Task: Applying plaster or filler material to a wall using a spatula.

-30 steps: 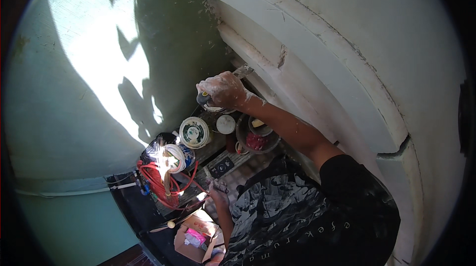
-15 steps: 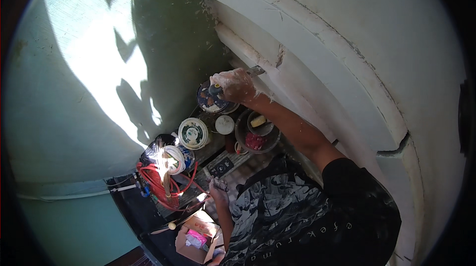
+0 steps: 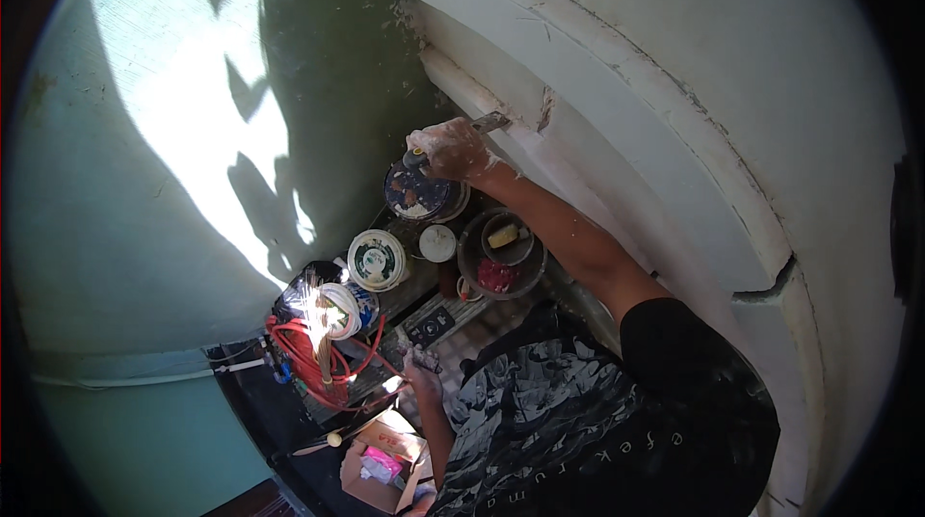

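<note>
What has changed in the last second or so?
The plaster-smeared right hand, gripping a flat-bladed metal scraper, moved up from over the round tubs to the white curved moulding. The left hand stayed low by the red coiled cable; the tubs kept still.

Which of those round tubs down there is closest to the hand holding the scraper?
The dark, paint-smeared tub, directly under the right hand. The white-lidded can and the dark bowl holding a yellow sponge both sit farther down.
</note>
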Tool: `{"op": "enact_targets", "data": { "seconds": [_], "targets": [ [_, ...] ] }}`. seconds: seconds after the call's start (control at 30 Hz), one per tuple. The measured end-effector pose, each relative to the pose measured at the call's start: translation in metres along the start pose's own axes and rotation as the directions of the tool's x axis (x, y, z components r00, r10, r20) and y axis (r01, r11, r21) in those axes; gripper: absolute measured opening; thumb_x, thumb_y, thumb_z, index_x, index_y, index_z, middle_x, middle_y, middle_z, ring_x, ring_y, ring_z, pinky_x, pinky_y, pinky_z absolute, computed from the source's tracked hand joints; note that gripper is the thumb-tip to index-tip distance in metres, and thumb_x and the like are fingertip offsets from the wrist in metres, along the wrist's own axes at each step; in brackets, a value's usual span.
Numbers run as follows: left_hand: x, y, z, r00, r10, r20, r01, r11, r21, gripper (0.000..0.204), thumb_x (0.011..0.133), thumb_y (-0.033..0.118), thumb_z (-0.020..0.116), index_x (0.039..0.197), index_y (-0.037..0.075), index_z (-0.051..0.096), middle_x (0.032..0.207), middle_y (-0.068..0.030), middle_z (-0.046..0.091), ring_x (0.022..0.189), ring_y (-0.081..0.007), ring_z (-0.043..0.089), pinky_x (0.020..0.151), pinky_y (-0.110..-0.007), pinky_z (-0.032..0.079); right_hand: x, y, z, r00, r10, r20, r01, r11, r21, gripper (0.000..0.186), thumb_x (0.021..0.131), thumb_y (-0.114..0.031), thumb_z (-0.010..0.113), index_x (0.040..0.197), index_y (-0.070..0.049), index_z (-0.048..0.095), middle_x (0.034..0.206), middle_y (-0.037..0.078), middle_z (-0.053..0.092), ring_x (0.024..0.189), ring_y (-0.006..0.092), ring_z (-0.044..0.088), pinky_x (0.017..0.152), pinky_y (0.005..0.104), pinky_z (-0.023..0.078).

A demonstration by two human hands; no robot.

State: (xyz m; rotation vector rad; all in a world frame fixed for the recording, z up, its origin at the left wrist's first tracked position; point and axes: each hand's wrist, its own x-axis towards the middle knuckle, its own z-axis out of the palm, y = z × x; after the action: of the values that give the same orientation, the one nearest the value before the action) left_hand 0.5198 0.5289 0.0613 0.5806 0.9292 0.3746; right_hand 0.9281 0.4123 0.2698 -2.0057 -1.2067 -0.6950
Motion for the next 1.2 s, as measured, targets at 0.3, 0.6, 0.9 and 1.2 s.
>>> {"op": "enact_targets", "data": {
  "seconds": [0.3,0.6,0.9,1.2],
  "targets": [
    [-0.006,-0.001,-0.011,0.999,0.006,-0.040,-0.006,1.000,0.003,0.008,0.090,0.023,0.048,0.091,0.016,0.050,0.074,0.0009,0.050,0.061,-0.0163,0.049,0.054,-0.029,0.040,0.018,-0.001,0.013,0.993,-0.041,-0.110,0.044,0.999,0.026,0.008,0.072,-0.016,0.063,0.070,-0.012,0.056,0.061,0.006,0.058,0.056,0.0254,0.060,0.049,0.0364,0.048],
    [-0.004,-0.004,-0.027,0.999,0.036,0.009,-0.036,0.999,0.017,0.009,0.090,0.024,0.047,0.092,0.016,0.050,0.073,0.0014,0.049,0.061,-0.0164,0.048,0.053,-0.030,0.040,0.032,-0.002,0.012,0.993,-0.066,-0.093,0.059,0.996,-0.073,0.010,0.068,-0.017,0.065,0.075,-0.013,0.059,0.066,0.006,0.060,0.061,0.0248,0.062,0.053,0.0369,0.048],
    [-0.012,0.000,-0.015,0.990,0.062,-0.128,-0.064,0.998,-0.013,0.008,0.091,0.023,0.046,0.094,0.017,0.051,0.077,0.0017,0.052,0.066,-0.0155,0.049,0.064,-0.031,0.042,0.030,0.004,0.036,0.996,-0.064,0.062,0.063,0.998,0.009,0.010,0.068,-0.019,0.065,0.074,-0.013,0.060,0.061,0.007,0.061,0.058,0.0256,0.063,0.054,0.0381,0.051],
    [-0.005,-0.008,-0.020,0.993,0.048,-0.110,-0.053,0.998,-0.044,0.011,0.090,0.027,0.046,0.090,0.016,0.050,0.073,0.0010,0.051,0.060,-0.0163,0.049,0.052,-0.030,0.038,0.041,0.009,0.039,0.998,-0.030,-0.051,0.029,0.999,-0.016,0.011,0.067,-0.019,0.066,0.076,-0.012,0.061,0.063,0.009,0.063,0.060,0.0274,0.064,0.057,0.0394,0.052]
  ]
}}
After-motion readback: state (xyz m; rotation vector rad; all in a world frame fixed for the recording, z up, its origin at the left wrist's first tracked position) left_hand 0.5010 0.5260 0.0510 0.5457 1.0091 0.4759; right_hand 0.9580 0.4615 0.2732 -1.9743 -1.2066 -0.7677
